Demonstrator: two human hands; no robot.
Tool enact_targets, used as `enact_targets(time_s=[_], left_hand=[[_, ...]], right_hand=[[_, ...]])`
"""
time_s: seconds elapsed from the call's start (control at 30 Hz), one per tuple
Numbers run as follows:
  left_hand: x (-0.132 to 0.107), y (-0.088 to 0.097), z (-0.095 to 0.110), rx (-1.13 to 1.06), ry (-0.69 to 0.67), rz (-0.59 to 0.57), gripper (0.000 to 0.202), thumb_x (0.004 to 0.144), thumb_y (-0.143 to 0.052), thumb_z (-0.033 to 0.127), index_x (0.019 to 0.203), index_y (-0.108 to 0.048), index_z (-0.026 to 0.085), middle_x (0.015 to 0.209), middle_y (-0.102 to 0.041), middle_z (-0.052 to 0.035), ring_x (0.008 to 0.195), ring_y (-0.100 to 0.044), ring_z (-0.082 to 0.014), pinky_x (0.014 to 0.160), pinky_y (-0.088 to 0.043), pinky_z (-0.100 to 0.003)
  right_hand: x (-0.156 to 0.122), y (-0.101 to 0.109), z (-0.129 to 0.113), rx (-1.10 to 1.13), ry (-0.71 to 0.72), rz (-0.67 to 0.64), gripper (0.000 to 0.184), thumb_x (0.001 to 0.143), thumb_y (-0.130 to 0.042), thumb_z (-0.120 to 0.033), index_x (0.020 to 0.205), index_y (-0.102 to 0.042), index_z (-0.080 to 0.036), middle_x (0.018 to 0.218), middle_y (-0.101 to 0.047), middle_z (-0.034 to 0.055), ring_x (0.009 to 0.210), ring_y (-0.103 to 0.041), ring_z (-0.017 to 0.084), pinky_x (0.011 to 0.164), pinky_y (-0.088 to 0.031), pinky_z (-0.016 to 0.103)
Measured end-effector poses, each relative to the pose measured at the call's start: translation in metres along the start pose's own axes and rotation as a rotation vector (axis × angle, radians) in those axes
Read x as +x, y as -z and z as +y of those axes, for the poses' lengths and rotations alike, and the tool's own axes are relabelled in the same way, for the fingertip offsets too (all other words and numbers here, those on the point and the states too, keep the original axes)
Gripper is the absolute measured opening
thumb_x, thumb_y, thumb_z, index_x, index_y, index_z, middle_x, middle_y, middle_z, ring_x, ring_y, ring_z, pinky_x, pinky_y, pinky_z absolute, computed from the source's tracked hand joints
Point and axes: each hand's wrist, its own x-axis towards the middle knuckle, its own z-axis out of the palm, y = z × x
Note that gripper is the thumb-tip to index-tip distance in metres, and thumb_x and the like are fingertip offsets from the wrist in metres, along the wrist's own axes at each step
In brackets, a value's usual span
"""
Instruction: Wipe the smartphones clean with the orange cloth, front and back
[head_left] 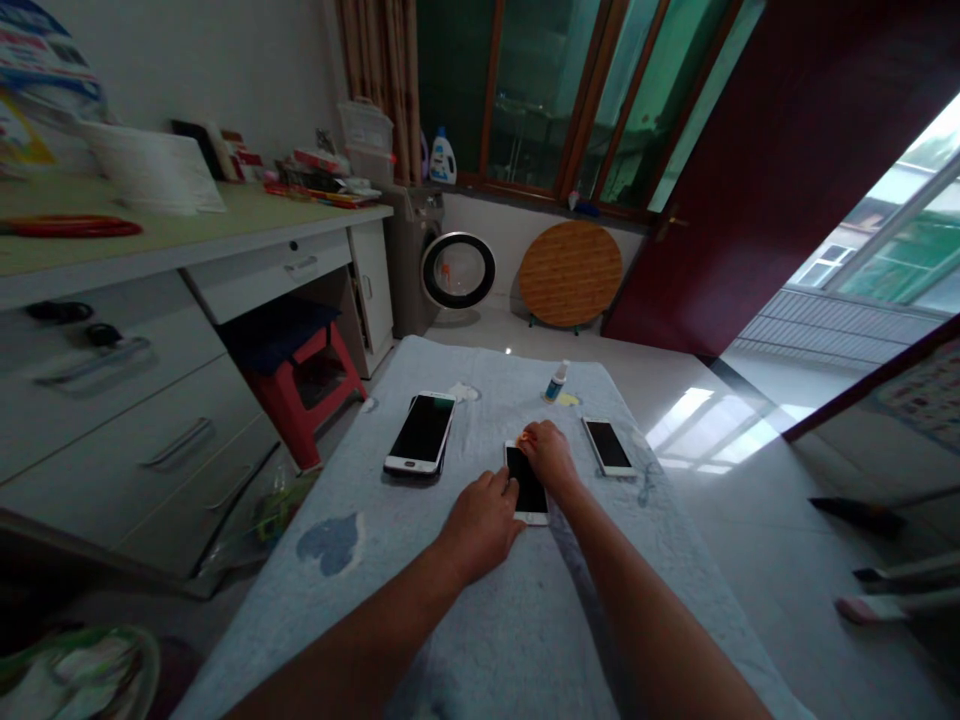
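Observation:
A white-framed smartphone (529, 490) with a dark screen lies flat on the cloth-covered table, between my two hands. My left hand (484, 520) grips its left side, with fingertips over the screen's edge and the thumb near the lower end. At the phone's upper end, my right hand (547, 452) presses a small orange piece (523, 438) against it; the fingers cover most of that piece, so its kind is unclear. Left of my hands, a larger white phone (423, 432) rests on a dark object. To the right lies another white phone (608, 447). Behind them stands a small spray bottle (556, 382).
A pale blue patterned cloth (360, 610) covers the table. On the left are a desk with drawers (169, 400) and a red stool (322, 385). Farther back, a washing machine's round door (458, 271) hangs open near a round wooden tabletop (571, 273).

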Motion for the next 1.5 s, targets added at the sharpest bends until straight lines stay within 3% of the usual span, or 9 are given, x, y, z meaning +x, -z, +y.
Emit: enact_targets(time_s=[0.17,0.3,0.53,0.73,0.83,1.1,1.3,1.5], left_hand=[[0.001,0.0,0.0,-0.007,0.01,-0.003,0.042,0.083,-0.061,0.033,0.121,-0.056,0.017,0.127,-0.055,-0.0134,0.111,-0.052,-0.0302,0.096,-0.043,-0.044],[0.0,0.003,0.002,0.004,0.023,0.009,0.043,0.082,-0.062,0.034,0.121,-0.056,0.017,0.125,-0.056,-0.0139,0.109,-0.052,-0.0314,0.094,-0.043,-0.045],[0.0,0.005,0.002,0.069,0.001,-0.007,0.048,0.081,-0.063,0.034,0.124,-0.054,0.015,0.134,-0.052,-0.0152,0.113,-0.05,-0.032,0.095,-0.043,-0.044],[0.001,0.007,-0.003,-0.007,0.022,-0.009,0.046,0.079,-0.067,0.034,0.12,-0.054,0.018,0.123,-0.059,-0.0105,0.109,-0.053,-0.029,0.093,-0.044,-0.04],[0.001,0.004,-0.006,-0.071,0.054,0.016,0.057,0.076,-0.07,0.036,0.125,-0.048,0.018,0.117,-0.062,-0.0088,0.105,-0.055,-0.0278,0.091,-0.045,-0.04],[0.004,-0.002,-0.014,-0.176,0.044,0.069,0.081,0.069,-0.076,0.032,0.137,-0.035,0.018,0.144,-0.042,-0.0148,0.129,-0.042,-0.0302,0.106,-0.035,-0.045],[0.007,-0.003,-0.02,-0.145,-0.007,0.024,0.065,0.071,-0.076,0.035,0.128,-0.051,0.019,0.14,-0.05,-0.0107,0.122,-0.049,-0.0286,0.101,-0.04,-0.042],[0.008,-0.001,-0.022,-0.122,-0.005,-0.021,0.066,0.071,-0.075,0.046,0.126,-0.056,0.017,0.14,-0.05,-0.0107,0.117,-0.051,-0.0283,0.098,-0.042,-0.039]], right_hand=[[-0.002,-0.006,-0.025,-0.017,0.108,-0.077,0.014,0.088,-0.054,-0.019,0.09,-0.068,-0.017,0.092,-0.059,0.0075,0.081,-0.055,0.015,0.075,-0.039,0.024],[-0.003,-0.001,-0.023,0.038,0.196,-0.109,0.015,0.089,-0.054,-0.018,0.089,-0.069,-0.016,0.091,-0.059,0.0066,0.083,-0.056,0.014,0.077,-0.04,0.022],[-0.001,0.008,0.007,0.037,0.033,-0.045,0.017,0.086,-0.056,-0.014,0.099,-0.068,-0.015,0.094,-0.062,0.008,0.084,-0.057,0.015,0.076,-0.04,0.023],[-0.006,0.007,-0.003,0.021,0.055,-0.092,0.018,0.087,-0.053,-0.013,0.095,-0.069,-0.014,0.092,-0.064,0.0089,0.084,-0.057,0.016,0.077,-0.04,0.023],[-0.015,0.01,-0.01,0.048,0.121,-0.134,0.017,0.088,-0.053,-0.014,0.093,-0.069,-0.015,0.09,-0.062,0.0074,0.084,-0.057,0.015,0.075,-0.04,0.023],[-0.048,0.029,-0.017,0.122,0.283,-0.283,0.015,0.086,-0.054,-0.012,0.083,-0.069,-0.016,0.085,-0.06,0.0049,0.081,-0.055,0.014,0.074,-0.038,0.023],[-0.066,0.043,-0.02,0.235,0.385,-0.386,0.013,0.083,-0.058,-0.009,0.077,-0.067,-0.016,0.082,-0.059,0.0026,0.078,-0.054,0.013,0.071,-0.038,0.022],[-0.073,0.051,-0.001,0.288,0.35,-0.413,0.009,0.084,-0.061,-0.018,0.084,-0.07,-0.018,0.084,-0.061,0.0031,0.078,-0.056,0.013,0.071,-0.04,0.022]])
